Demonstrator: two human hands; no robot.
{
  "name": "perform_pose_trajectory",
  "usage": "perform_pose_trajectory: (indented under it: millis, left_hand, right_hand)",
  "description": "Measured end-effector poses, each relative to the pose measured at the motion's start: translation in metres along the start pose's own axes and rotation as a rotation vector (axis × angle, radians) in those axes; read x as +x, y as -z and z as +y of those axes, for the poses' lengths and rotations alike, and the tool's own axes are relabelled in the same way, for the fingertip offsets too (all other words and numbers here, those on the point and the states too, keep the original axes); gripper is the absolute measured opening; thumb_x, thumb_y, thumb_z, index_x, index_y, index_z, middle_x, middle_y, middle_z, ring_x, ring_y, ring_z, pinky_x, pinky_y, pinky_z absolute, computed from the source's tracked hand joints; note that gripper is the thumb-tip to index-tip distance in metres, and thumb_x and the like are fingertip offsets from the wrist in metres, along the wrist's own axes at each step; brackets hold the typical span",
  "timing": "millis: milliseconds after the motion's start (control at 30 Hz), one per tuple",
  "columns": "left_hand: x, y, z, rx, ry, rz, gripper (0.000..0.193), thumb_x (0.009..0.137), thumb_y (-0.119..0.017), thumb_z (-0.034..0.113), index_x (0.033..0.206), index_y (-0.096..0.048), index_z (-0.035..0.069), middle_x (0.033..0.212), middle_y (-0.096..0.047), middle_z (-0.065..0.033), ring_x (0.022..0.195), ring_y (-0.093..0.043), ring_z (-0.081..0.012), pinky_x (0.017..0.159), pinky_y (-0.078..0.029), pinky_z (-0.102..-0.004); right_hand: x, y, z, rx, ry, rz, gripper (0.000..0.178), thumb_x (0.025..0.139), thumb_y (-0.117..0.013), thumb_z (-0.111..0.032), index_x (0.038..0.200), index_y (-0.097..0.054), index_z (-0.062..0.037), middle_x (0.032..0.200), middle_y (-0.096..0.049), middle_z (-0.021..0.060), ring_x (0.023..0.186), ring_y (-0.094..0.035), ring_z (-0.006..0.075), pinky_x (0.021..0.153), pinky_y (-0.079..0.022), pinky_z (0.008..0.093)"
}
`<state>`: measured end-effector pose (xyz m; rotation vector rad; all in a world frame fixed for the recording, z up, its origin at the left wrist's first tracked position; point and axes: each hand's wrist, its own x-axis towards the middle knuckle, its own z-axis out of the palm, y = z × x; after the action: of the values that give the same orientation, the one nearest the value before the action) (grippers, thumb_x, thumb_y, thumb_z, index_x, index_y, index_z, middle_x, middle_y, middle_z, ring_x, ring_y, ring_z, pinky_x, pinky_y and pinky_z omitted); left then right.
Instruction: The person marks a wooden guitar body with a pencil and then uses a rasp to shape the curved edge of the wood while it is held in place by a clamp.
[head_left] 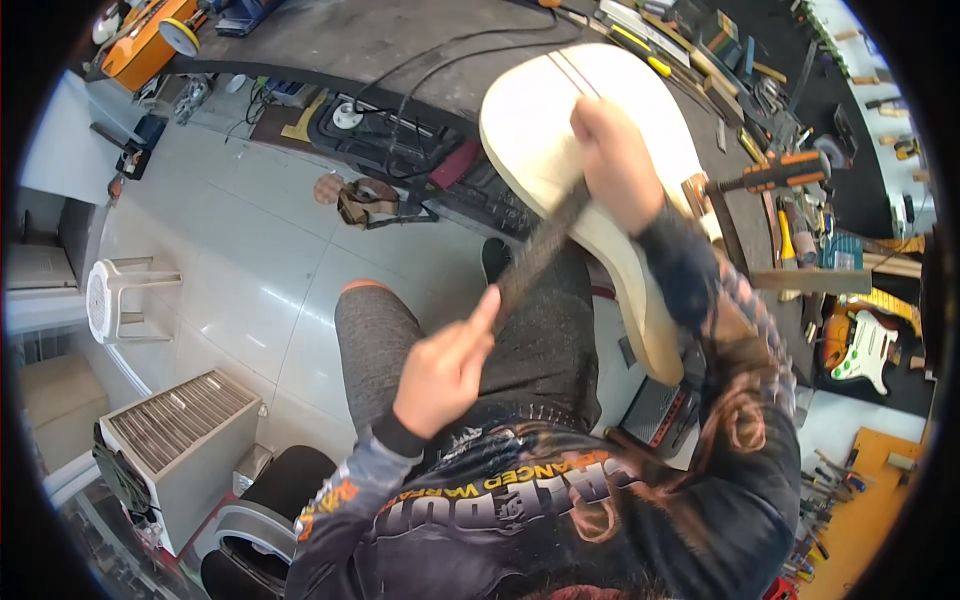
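A pale, bare-wood guitar body [530, 112] lies on the bench with its near edge jutting out over my legs. Slanting across that edge is a long dark file [543, 252], somewhat smeared by motion. My right hand [615, 165] is closed in a fist round its far end, above the guitar body. At the near end, my left hand [445, 372] pinches the tip, over my lap. A clamp with an orange and black handle [785, 173] stands by the right side of the guitar body.
Hand tools crowd the right of the workbench [330, 45], and a black cable [430, 65] crosses it. An electric guitar with a white pickguard [865, 350] rests at the right. On the left floor are a white stool [105, 300] and a slatted box unit [180, 425].
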<state>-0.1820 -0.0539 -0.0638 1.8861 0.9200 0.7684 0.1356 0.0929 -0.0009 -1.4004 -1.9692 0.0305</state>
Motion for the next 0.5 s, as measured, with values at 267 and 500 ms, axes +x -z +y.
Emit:
perform_pose_trajectory:
  millis: [267,500]
  left_hand:
    - [0.061,0.024,0.013,-0.051,0.185,0.007,0.064,0.104,-0.065,-0.002,0.166,-0.055,0.011,0.122,-0.079,-0.0261,0.104,-0.081,-0.036,0.092,-0.061,-0.0369]
    - [0.009,0.01,0.014,0.054,0.05,-0.049,0.064,0.101,-0.066,-0.002,0.164,-0.057,0.008,0.121,-0.079,-0.0249,0.104,-0.081,-0.0376,0.095,-0.062,-0.0424]
  right_hand:
    - [0.085,-0.018,0.042,-0.036,-0.008,0.024,0.006,0.092,-0.051,0.005,0.093,-0.05,-0.0004,0.08,-0.05,0.0219,0.076,-0.049,0.0358,0.071,-0.045,0.0431]
    - [0.018,-0.002,0.003,0.041,-0.116,0.031,0.008,0.085,-0.051,0.007,0.083,-0.049,-0.0001,0.074,-0.052,0.0191,0.076,-0.055,0.037,0.071,-0.044,0.0456]
